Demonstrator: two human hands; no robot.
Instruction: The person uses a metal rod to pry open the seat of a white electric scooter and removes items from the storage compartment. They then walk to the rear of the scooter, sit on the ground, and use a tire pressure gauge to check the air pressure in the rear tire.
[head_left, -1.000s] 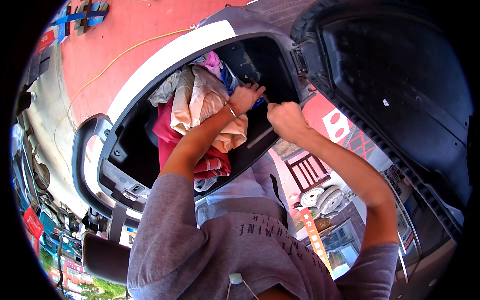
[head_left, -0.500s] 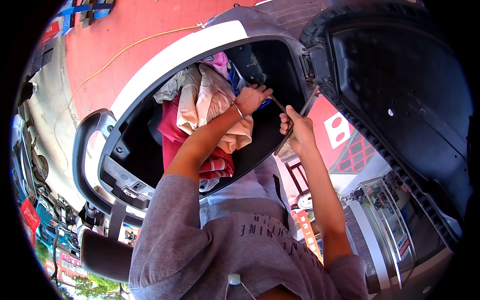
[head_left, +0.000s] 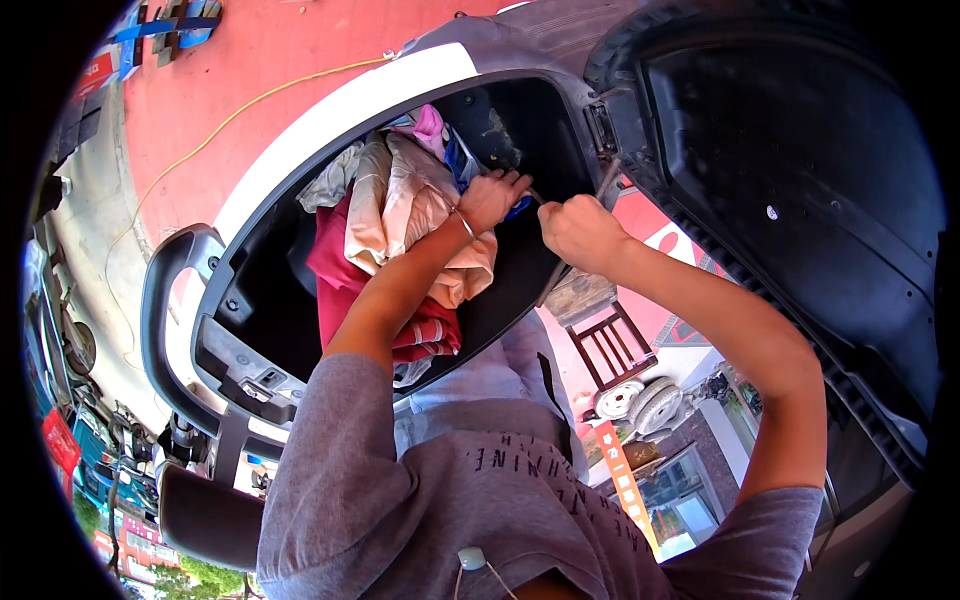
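Observation:
My right hand point(head_left: 582, 235) is closed round the crossbar of a T-handle wrench point(head_left: 550, 286), whose thin shaft points toward my left hand. My left hand point(head_left: 494, 198), with a bracelet at the wrist, reaches over the clothes, and its bent fingers meet the shaft's far end. The tip is hidden under them. Both hands are over the black under-seat storage box point(head_left: 500, 275) of a scooter. Bundled in it are a peach jacket-like cloth point(head_left: 405, 195), a dark red cloth point(head_left: 335, 255) and a pink cloth point(head_left: 428, 130). Something blue point(head_left: 519, 208) shows below my left fingers.
The raised seat point(head_left: 790, 190) stands hinged open at the right. A black grab rail point(head_left: 165, 310) curves round the box's left end. A yellow cable point(head_left: 250, 98) crosses the red ground. Beyond my right arm are a wooden stool point(head_left: 612, 346) and wheels point(head_left: 655, 404).
My right hand has rolled over so its back faces up, and the right elbow has swung outward to the right. The crossbar has shifted slightly left. My left hand stays at the shaft's end.

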